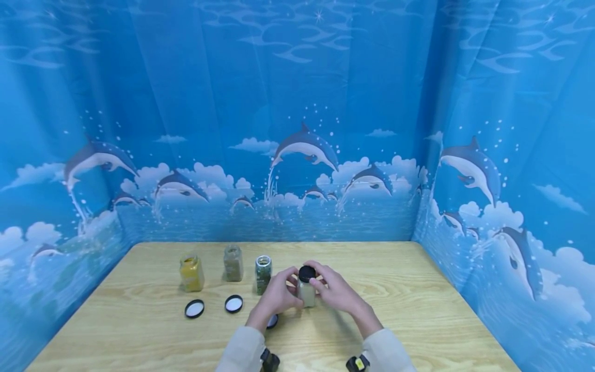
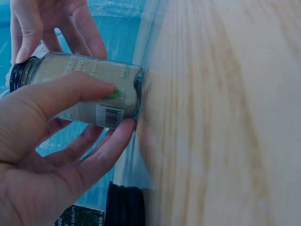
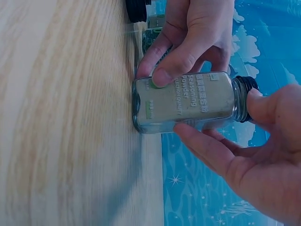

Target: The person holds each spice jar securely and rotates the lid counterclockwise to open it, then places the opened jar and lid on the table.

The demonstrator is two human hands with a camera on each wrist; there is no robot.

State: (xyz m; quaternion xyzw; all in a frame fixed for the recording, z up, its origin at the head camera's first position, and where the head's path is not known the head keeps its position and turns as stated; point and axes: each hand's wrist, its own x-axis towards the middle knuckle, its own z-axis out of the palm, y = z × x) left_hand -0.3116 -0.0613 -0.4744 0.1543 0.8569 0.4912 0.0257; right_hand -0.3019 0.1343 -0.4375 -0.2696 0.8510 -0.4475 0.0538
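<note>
Black cap [image 1: 307,273] being turned by my right hand [image 1: 335,292]; left hand [image 1: 277,296] gripping seasoning jar [image 1: 307,293] on counter [image 1: 409,310]. Next: judging cap needs further twisting, jar steadied.

light wood counter [image 1: 418,320] | three open glass jars in a row at left: yellow powder jar [image 1: 191,273], tan powder jar [image 1: 233,263], green herb jar [image 1: 263,274] | two black lids with white liners, [image 1: 194,308] and [image 1: 234,304], lying before them | blue dolphin-print curtain [image 1: 297,129] behind and at both sides
</note>
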